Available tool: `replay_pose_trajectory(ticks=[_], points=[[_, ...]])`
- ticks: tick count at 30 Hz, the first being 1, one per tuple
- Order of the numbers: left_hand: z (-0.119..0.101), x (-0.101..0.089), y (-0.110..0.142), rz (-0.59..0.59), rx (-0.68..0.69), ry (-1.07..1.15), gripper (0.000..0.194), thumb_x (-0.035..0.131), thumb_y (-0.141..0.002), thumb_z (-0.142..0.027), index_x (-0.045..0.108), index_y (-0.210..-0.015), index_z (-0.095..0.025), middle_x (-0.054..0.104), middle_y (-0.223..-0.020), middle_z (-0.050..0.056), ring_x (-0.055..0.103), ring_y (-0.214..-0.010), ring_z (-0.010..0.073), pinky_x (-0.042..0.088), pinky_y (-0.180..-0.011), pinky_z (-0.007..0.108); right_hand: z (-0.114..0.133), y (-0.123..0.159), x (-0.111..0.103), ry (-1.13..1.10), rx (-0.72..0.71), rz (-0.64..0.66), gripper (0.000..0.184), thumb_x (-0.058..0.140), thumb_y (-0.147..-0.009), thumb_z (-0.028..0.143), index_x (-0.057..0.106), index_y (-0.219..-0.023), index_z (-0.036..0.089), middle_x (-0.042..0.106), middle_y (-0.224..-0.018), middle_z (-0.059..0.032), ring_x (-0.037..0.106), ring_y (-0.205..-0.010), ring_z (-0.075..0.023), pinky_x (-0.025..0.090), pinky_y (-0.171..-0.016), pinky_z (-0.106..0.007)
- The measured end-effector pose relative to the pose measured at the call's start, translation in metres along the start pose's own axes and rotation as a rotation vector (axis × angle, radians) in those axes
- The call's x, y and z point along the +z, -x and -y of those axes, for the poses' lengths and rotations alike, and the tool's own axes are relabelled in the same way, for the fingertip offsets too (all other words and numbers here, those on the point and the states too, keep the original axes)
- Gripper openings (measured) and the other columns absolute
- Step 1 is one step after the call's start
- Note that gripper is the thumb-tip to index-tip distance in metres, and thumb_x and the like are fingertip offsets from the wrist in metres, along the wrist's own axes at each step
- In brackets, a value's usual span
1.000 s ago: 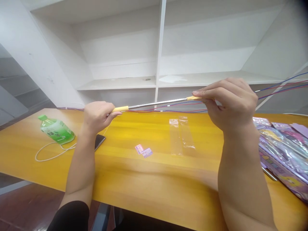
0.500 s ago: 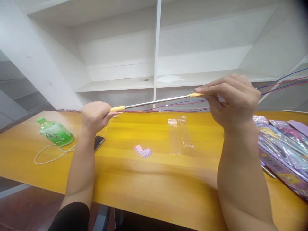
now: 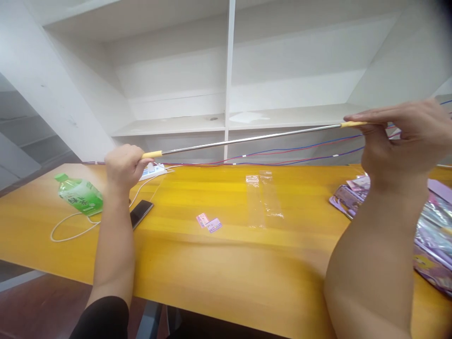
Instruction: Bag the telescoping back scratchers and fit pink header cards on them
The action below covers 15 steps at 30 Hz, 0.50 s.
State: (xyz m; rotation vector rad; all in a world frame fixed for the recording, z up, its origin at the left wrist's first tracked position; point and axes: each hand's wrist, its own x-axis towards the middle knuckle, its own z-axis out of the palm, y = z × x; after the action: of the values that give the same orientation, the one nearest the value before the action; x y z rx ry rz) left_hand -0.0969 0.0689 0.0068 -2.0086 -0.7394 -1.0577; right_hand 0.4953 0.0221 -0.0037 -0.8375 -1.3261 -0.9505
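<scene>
My left hand wraps one yellow end of the thin silver metal rod, right hand pinches the other; rod slants above the yellow wooden bench.

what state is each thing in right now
rod: straight, raised, held at both ends
left hand: closed around one end
right hand: pinching the other end
bottle: capped
phone: lying flat, screen dark
clear sleeves: flat, apparently empty
cards: overlapping
</scene>
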Motion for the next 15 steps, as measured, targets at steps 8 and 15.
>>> replay_pose_trajectory(ticks=[8, 15], points=[[0.005, 0.010, 0.004, -0.062, 0.064, -0.031, 0.053, 0.053, -0.105, -0.061, 0.043, -0.070, -0.023, 0.041, -0.059, 0.000, 0.036, -0.057, 0.0181, 0.022, -0.061, 0.036, -0.022, 0.013, -0.002, 0.003, 0.057, -0.022, 0.017, 0.076, -0.093, 0.045, 0.086, -0.085, 0.034, 0.079, -0.072, -0.0053, 0.064, -0.058, -0.0230, 0.039, -0.068, -0.042], [0.012, 0.009, 0.009, -0.066, 0.042, -0.070, 0.055, 0.049, -0.105, -0.065, 0.040, -0.069, -0.024, 0.043, -0.058, 0.001, 0.035, -0.054, 0.0183, 0.023, -0.058, 0.037, -0.048, 0.019, 0.003, 0.117, 0.137, -0.145, 0.015, 0.073, -0.085, 0.023, 0.082, -0.075, 0.030, 0.074, -0.067, -0.0053, 0.057, -0.060, -0.0234, 0.039, -0.070, -0.042]])
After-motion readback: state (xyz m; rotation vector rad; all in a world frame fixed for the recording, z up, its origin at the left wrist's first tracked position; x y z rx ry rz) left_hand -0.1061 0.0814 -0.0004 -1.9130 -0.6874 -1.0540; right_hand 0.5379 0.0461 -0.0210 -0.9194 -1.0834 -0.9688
